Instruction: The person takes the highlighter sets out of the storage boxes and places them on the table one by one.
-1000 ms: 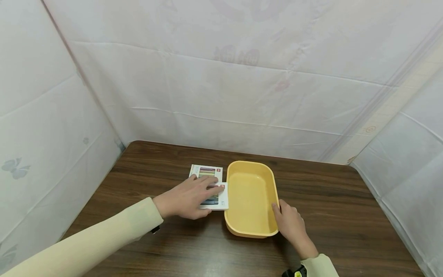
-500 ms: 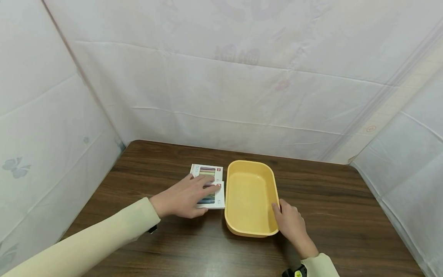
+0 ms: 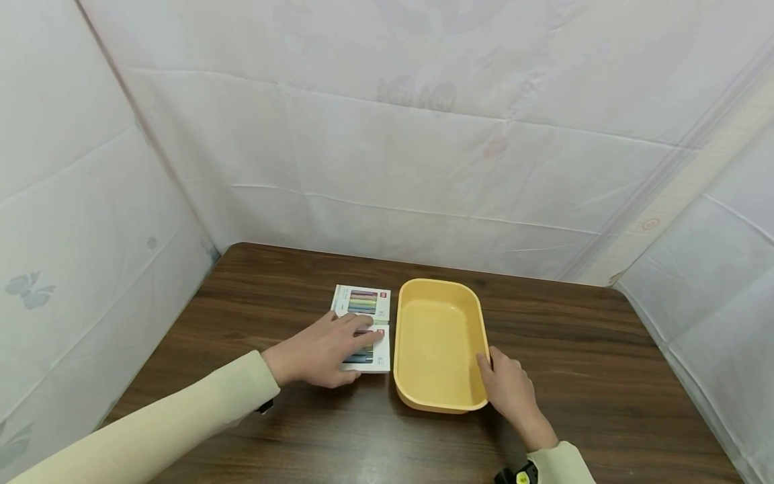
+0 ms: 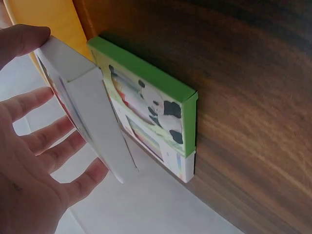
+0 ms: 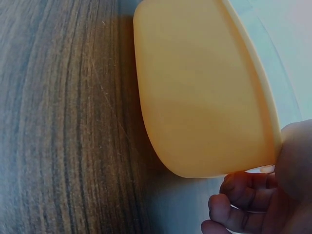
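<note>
My left hand point(image 3: 320, 353) grips a white windowed box of coloured sticks point(image 3: 381, 356), thumb at its near side and fingers spread over its face. In the left wrist view this box is tilted above a green panda-printed box point(image 4: 168, 107). That green box lies partly over another white windowed box point(image 3: 383, 306), flat on the table; my hand hides much of the pile in the head view. On the right, my right hand point(image 3: 510, 390) holds the side rim of an empty yellow plastic basin point(image 3: 437, 349), thumb inside and fingers outside.
The dark wood table point(image 3: 580, 403) carries the boxes just left of the basin. White patterned cloth point(image 3: 387, 154) hangs behind the table and along both sides. Black bands show at both wrists.
The held white box has shifted left off the basin's rim and slightly toward me, baring more of the rear box and a strip of green. The right hand stays on the basin.
</note>
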